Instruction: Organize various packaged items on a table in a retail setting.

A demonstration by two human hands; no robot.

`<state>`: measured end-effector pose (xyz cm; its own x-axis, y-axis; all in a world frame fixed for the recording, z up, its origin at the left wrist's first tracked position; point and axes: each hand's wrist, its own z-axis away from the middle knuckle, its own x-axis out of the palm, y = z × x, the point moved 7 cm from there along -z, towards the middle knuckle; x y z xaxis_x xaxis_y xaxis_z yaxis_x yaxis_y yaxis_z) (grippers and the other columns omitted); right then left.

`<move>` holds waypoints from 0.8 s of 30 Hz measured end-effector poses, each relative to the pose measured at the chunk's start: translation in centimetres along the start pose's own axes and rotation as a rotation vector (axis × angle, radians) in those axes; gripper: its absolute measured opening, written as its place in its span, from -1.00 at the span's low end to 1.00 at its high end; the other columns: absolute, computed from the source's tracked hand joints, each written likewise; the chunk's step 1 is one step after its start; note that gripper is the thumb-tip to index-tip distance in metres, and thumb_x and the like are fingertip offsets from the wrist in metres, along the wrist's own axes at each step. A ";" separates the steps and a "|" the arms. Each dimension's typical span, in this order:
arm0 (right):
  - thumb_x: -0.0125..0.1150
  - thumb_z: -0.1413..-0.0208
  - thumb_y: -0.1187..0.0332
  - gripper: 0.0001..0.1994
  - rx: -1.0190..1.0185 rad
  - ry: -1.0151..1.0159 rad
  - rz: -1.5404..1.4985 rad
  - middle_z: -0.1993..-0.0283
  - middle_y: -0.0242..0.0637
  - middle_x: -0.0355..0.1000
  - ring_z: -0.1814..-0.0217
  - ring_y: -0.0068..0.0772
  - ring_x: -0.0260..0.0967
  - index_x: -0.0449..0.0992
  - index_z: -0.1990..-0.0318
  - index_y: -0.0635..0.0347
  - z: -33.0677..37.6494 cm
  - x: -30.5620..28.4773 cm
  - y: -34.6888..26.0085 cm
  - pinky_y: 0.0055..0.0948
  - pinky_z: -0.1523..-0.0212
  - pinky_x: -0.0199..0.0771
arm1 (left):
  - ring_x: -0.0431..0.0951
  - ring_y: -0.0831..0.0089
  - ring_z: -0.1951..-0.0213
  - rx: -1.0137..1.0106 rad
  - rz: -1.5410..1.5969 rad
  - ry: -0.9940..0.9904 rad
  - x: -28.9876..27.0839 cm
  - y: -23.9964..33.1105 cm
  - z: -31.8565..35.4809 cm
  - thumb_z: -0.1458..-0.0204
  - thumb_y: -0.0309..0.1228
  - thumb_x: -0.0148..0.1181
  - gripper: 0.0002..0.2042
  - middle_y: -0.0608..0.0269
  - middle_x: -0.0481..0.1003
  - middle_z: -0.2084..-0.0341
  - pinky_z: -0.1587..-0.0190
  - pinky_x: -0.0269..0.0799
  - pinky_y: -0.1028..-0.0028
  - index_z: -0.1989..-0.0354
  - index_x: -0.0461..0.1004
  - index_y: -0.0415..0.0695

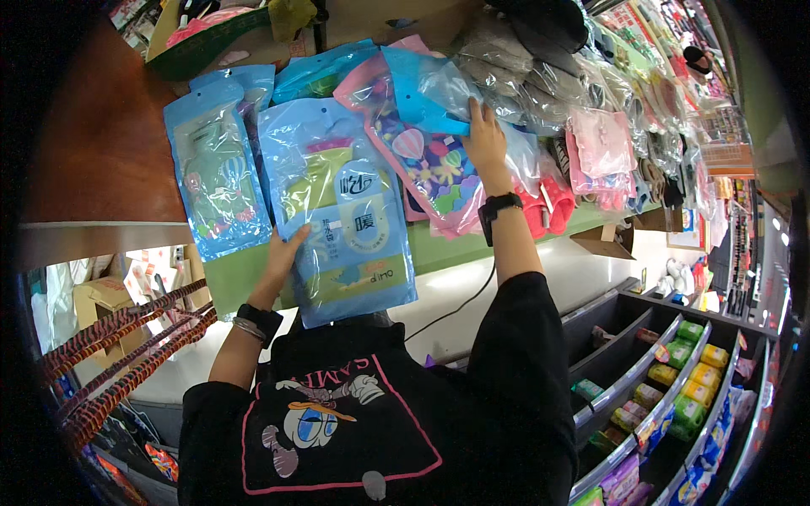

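We see two bare hands over a long green table. It is full of packs. The left hand is near the front left corner. Its thumb touches the left side of a big blue pack. Some fingers are hidden, so we cannot tell if the hand grips it. The big blue pack leans out past the front edge of the table, and its bottom is close to the black shirt.

Just left of it we see a smaller blue pack with a clear window, by the left edge. To the right is a pink pack with balloon pictures on it. A clear bag with a blue top lies over its upper part. The right hand reaches across toward the back edge. Its fingers are straight and touch the right side of this clear bag. We cannot tell if they pinch it.

Further right, we see grey things in clear bags near the back edge, red things near the front edge, and pale pink packs toward the right end.
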<state>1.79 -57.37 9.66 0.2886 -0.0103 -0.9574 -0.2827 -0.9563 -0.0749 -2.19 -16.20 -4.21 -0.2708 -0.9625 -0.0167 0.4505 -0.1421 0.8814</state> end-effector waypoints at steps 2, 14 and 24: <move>0.23 0.25 0.38 -0.31 0.036 -0.038 0.026 -0.03 -0.11 0.23 0.08 -0.06 0.33 0.12 -0.15 -0.05 -0.3 0.3 0.8 -0.15 0.12 0.36 | 0.45 0.40 0.23 0.003 0.026 -0.010 0.1 0.0 0.0 0.11 -0.24 0.24 -0.48 0.15 0.42 0.22 0.12 0.34 0.41 0.05 0.26 -0.31; 0.09 0.06 0.48 -0.83 -0.197 0.396 -0.172 0.23 0.05 0.40 0.19 0.10 0.33 0.43 0.28 0.35 3.5 -13.4 4.8 -0.19 0.18 0.30 | 0.46 0.43 0.23 0.046 -0.002 0.037 -0.1 0.5 0.0 0.11 -0.25 0.24 -0.51 0.14 0.45 0.24 0.15 0.37 0.44 0.06 0.30 -0.30; 0.12 -0.01 0.51 -0.86 0.056 0.829 -0.570 0.32 -0.21 0.43 0.33 -0.49 0.28 0.42 0.33 0.48 7.0 -22.9 11.0 -0.47 0.24 0.30 | 0.43 0.44 0.18 0.007 0.018 0.000 -0.1 -0.5 -0.3 0.09 -0.25 0.22 -0.50 0.14 0.42 0.18 0.09 0.33 0.44 0.03 0.27 -0.29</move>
<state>-14.36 -65.63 28.86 0.9335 0.2236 -0.2804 0.0592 -0.8671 -0.4945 -2.16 -16.14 -4.82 -0.2630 -0.9648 -0.0012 0.4492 -0.1235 0.8849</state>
